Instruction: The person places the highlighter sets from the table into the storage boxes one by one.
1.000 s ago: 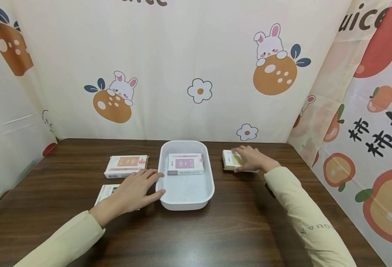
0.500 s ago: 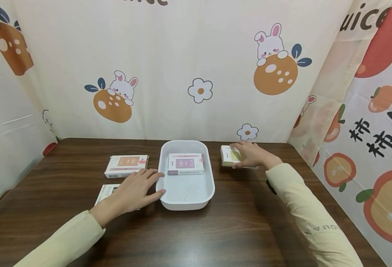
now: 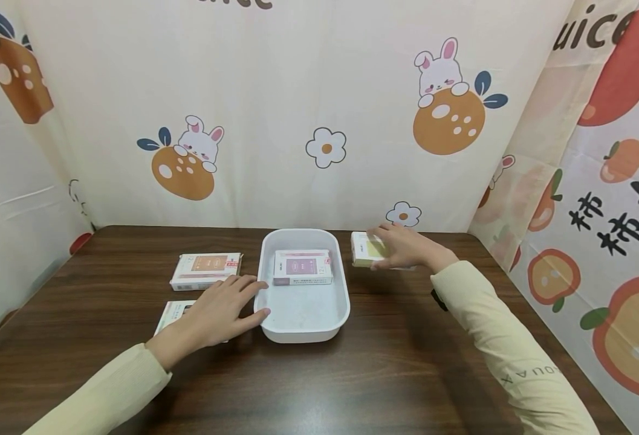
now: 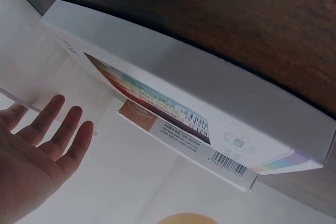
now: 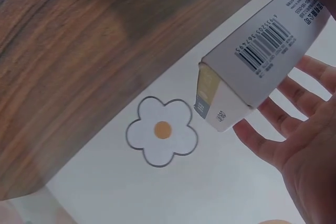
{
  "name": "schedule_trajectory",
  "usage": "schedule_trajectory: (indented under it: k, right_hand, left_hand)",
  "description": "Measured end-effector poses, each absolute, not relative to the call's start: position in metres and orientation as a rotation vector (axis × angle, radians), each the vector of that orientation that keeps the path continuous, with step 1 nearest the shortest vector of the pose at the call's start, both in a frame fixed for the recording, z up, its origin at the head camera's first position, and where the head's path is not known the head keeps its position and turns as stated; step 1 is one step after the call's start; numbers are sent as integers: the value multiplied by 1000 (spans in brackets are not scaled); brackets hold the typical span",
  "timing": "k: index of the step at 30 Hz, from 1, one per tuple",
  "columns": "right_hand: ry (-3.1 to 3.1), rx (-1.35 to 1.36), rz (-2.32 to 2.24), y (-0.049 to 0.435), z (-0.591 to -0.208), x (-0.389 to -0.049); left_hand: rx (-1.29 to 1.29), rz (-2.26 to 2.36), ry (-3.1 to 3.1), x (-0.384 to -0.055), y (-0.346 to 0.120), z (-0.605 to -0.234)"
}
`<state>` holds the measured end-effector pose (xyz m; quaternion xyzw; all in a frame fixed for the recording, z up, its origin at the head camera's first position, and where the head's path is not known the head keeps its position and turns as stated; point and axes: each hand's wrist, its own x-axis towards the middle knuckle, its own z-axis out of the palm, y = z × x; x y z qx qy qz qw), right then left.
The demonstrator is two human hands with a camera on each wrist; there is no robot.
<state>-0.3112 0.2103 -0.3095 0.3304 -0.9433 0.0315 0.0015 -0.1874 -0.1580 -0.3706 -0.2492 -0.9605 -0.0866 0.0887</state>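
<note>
In the head view my right hand (image 3: 403, 246) grips a small white carton with a yellow-green panel (image 3: 360, 249), right of the tray and held up off the table. The right wrist view shows the carton's barcode side (image 5: 273, 43), the thumb on one side and fingers (image 5: 286, 121) on the other. My left hand (image 3: 216, 311) is spread, its fingertips at the left rim of a white plastic tray (image 3: 297, 314). Inside the tray lies a white carton with a purple panel (image 3: 301, 266). Beneath the left hand, a white carton with a window (image 3: 173, 312) is partly hidden.
A white carton with an orange panel (image 3: 207, 269) lies left of the tray, beyond the left hand. The brown wooden table (image 3: 319, 386) backs onto a printed curtain (image 3: 275, 181), with another curtain along the right side.
My right hand has lifted the yellow-green carton and carried it slightly left and away from me, toward the tray's far right corner. The left hand and tray have stayed still.
</note>
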Motion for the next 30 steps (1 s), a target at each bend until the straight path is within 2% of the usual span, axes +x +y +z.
schedule_trajectory:
  k: [13,30]
  right_hand:
    - [-2930,1073,27,184,-299,-305]
    - [-2889,1185,-94,145,-303,-302]
  left_hand:
    - [-735,-257,-2860,-187,-158,-371]
    - [-728,-272,-2875,-186,-156,-370]
